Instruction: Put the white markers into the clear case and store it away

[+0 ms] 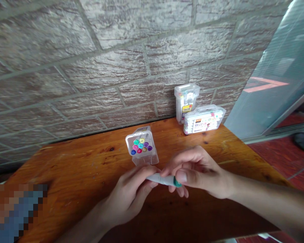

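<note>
Both my hands hold one white marker [163,180] with a green end cap, level above the wooden table [78,168]. My left hand [130,195] pinches its left end between curled fingers. My right hand [196,170] grips the right end, thumb pressed by the green cap. Just beyond the hands stands an open clear plastic marker box [142,145], upright, with several coloured marker caps showing at its top.
Two more clear marker cases stand at the back right by the brick wall: one upright [186,101], one lying on its side [204,118]. A glass panel [276,77] rises to the right of the table. A blurred patch covers the lower left corner.
</note>
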